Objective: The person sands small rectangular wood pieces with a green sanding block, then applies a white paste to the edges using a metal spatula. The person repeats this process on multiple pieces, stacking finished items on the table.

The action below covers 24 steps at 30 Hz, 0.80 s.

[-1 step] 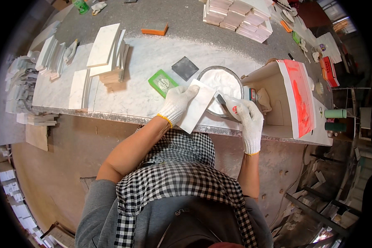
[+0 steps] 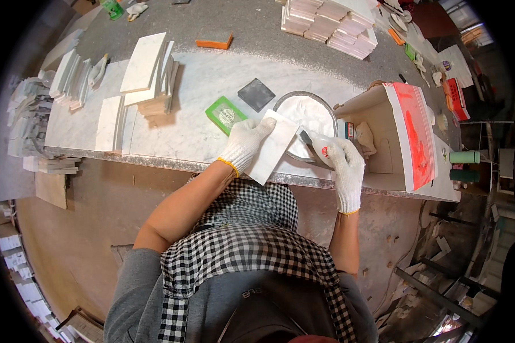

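My left hand (image 2: 248,139), in a white knit glove with a yellow cuff edge, is closed on a white marble-look tile (image 2: 273,146), thumb on its upper face. The tile is tilted above the bench's front edge. My right hand (image 2: 348,168), gloved the same way, grips a putty knife (image 2: 321,144) by its pale handle with a red round mark. Its blade meets the tile's right edge, over a round dark-rimmed bowl of white paste (image 2: 308,114). A green block (image 2: 225,115) lies just beyond my left hand, with a dark square pad (image 2: 256,94) behind it.
Stacked white tiles (image 2: 149,66) stand on the bench at left, with more tiles (image 2: 68,77) farther left. A big pile of tiles (image 2: 329,26) sits at the back. An open cardboard box (image 2: 383,134) is right of the bowl. An orange block (image 2: 214,41) lies behind.
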Tool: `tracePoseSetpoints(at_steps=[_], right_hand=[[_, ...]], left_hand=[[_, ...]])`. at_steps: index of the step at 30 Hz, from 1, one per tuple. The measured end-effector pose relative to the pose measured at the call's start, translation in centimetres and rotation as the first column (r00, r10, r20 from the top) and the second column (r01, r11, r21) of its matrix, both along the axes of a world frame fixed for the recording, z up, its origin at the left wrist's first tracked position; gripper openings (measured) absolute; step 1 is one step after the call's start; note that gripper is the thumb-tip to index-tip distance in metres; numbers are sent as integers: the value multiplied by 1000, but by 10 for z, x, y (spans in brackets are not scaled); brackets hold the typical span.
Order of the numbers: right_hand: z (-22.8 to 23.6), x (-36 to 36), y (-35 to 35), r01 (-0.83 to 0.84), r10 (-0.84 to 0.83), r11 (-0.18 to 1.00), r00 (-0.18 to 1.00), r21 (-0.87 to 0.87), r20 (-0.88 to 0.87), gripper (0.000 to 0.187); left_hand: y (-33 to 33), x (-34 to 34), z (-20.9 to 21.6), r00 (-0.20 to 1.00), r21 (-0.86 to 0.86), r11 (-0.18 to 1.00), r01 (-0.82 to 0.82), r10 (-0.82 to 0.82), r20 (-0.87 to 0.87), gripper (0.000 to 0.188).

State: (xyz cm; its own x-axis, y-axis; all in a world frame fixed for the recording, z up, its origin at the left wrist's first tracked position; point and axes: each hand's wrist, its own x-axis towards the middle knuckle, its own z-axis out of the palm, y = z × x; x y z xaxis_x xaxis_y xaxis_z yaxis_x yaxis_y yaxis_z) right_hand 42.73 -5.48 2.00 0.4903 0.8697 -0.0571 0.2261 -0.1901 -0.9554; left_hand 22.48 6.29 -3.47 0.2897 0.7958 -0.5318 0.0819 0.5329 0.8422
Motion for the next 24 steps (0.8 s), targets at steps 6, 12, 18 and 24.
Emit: tracePoseSetpoints(at_steps=[6, 12, 18, 24], right_hand=[[-2, 0, 2, -6, 6, 1000, 999, -3, 32, 24], [-1, 0, 3, -8, 9, 1000, 999, -25, 53, 24], [-1, -1, 3, 0, 0, 1000, 999, -13, 43, 23], [2, -3, 4, 14, -13, 1000, 999, -19, 45, 22]], left_hand=[[-1, 0, 7, 1000, -4, 1000, -1, 1, 16, 45], [-2, 0, 18, 1000, -12, 1000, 10, -10, -15, 46], [-1, -1, 13, 1000, -3, 1000, 13, -13, -23, 46], [0, -1, 9, 999, -9, 1000, 21, -21, -34, 45]])
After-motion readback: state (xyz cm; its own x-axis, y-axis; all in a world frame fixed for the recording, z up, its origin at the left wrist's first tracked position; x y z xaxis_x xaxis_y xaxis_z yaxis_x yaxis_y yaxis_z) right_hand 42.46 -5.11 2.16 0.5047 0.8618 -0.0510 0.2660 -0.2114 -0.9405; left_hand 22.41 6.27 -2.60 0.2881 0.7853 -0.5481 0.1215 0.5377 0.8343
